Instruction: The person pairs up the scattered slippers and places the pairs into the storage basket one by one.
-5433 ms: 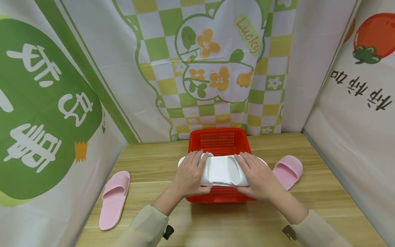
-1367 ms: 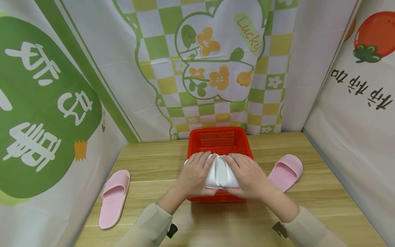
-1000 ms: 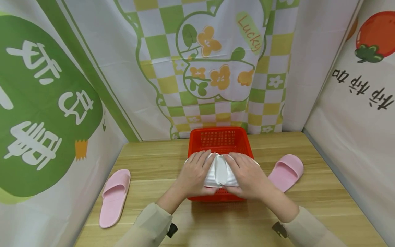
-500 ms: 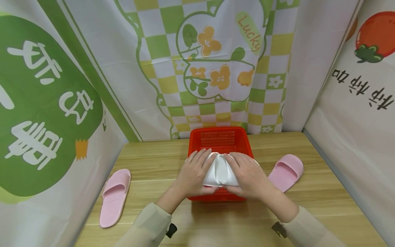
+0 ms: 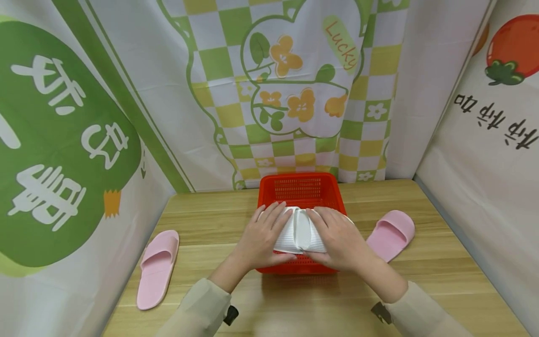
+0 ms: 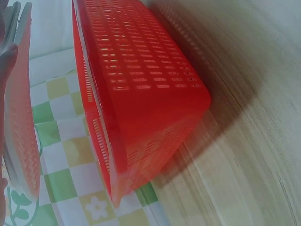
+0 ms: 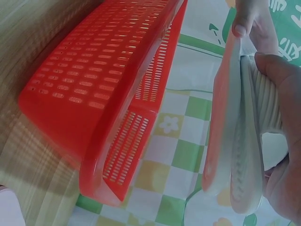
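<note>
Two white slippers with ribbed straps are held overlapping, soles lapped one over the other, above the red basket (image 5: 295, 269). My left hand (image 5: 257, 239) grips the left white slipper (image 5: 286, 239), fingers over the strap and thumb at the near edge. On the other side, my right hand (image 5: 344, 241) grips the right white slipper (image 5: 318, 241) the same way. In the right wrist view the two soles lie face to face, the right slipper (image 7: 247, 165) against the other slipper (image 7: 220, 127). The left wrist view shows a sole (image 6: 22, 117) apart from the basket rim.
A pink slipper (image 5: 157, 271) lies on the wooden table (image 5: 311, 304) at the left. Its mate, another pink slipper (image 5: 392, 234), lies angled at the right, partly behind my right wrist. A patterned curtain (image 5: 294, 154) hangs behind the basket.
Over the last seconds the white slippers have been brought closer together and lapped over each other. Just now my left hand has shifted slightly left. The basket and pink slippers stay put.
</note>
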Demonstrator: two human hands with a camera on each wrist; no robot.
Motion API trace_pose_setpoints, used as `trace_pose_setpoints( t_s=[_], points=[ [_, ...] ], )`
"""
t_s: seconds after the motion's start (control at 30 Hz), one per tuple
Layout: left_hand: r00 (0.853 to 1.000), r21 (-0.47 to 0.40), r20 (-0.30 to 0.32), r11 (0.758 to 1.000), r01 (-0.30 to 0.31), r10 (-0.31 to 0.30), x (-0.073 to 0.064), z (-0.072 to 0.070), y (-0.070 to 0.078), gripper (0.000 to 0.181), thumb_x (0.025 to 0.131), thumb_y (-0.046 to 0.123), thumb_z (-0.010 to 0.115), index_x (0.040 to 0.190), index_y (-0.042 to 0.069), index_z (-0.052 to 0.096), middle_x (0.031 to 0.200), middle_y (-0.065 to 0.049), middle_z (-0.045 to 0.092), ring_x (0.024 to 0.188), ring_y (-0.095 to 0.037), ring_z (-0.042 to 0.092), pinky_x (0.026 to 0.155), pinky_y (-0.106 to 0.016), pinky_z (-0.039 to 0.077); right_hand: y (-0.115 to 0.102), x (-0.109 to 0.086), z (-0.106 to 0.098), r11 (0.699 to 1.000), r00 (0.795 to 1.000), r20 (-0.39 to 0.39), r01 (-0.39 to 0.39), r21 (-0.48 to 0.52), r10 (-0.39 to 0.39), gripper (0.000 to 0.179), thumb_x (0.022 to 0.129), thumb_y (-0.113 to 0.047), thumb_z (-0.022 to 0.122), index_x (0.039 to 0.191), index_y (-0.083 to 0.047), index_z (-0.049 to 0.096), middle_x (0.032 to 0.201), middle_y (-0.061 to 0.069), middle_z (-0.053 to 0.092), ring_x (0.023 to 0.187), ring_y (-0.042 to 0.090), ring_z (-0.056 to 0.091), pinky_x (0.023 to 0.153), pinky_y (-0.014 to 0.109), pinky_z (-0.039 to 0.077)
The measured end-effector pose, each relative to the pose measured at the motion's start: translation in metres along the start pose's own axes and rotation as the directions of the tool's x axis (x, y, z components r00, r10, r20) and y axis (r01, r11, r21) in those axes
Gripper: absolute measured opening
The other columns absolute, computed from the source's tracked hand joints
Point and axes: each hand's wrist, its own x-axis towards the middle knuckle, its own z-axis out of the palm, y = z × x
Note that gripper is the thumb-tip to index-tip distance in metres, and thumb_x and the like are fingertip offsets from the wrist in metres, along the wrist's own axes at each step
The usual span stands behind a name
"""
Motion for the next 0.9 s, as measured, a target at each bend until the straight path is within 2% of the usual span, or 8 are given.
trace_pose_setpoints(
  t_s=[0.23, 0.53, 0.77, 0.9],
  points=[
    [1.0, -0.012, 0.024, 1.0, 0.015, -0.014, -0.003, -0.001, -0.002, 0.096, 0.074, 0.064, 0.067, 0.146, 0.007, 0.038, 0.15, -0.016, 0.037, 0.135, -0.033, 0.037, 0.11, -0.052, 0.029, 0.0, 0.0, 0.0, 1.0, 1.0, -0.004, -0.017, 0.007, 0.017, 0.085, 0.069, -0.049, 0.078, 0.132, 0.001, 0.049, 0.119, 0.017, 0.056, 0.109, 0.033, 0.055, 0.095, 0.048, 0.047],
    [0.999, -0.039, 0.022, 0.999, 0.031, -0.03, -0.013, -0.004, -0.01, 0.102, 0.072, 0.062, 0.072, 0.148, 0.007, 0.034, 0.153, -0.016, 0.033, 0.136, -0.035, 0.035, 0.112, -0.053, 0.024, 0.003, 0.0, -0.001, 0.998, 0.998, -0.013, -0.061, -0.001, 0.061, 0.083, 0.067, -0.047, 0.08, 0.129, 0.0, 0.05, 0.116, 0.017, 0.057, 0.105, 0.033, 0.056, 0.091, 0.048, 0.05],
    [1.0, -0.012, -0.018, 1.0, 0.02, -0.02, -0.026, -0.003, -0.017, 0.102, 0.07, 0.062, 0.073, 0.145, 0.002, 0.04, 0.146, -0.021, 0.04, 0.131, -0.037, 0.041, 0.108, -0.055, 0.03, 0.006, -0.002, 0.001, 0.994, 0.994, -0.004, -0.107, -0.017, 0.107, 0.084, 0.068, -0.048, 0.079, 0.13, -0.001, 0.05, 0.115, 0.016, 0.056, 0.103, 0.033, 0.056, 0.086, 0.048, 0.052],
    [0.999, 0.001, -0.005, 0.999, 0.038, -0.038, -0.037, 0.0, -0.02, 0.097, 0.073, 0.065, 0.069, 0.142, 0.002, 0.043, 0.143, -0.021, 0.044, 0.129, -0.038, 0.042, 0.108, -0.054, 0.03, 0.01, -0.001, 0.003, 0.99, 0.99, -0.011, -0.139, -0.022, 0.139, 0.084, 0.067, -0.047, 0.08, 0.13, 0.0, 0.05, 0.114, 0.017, 0.057, 0.103, 0.034, 0.056, 0.083, 0.049, 0.053]
  ],
)
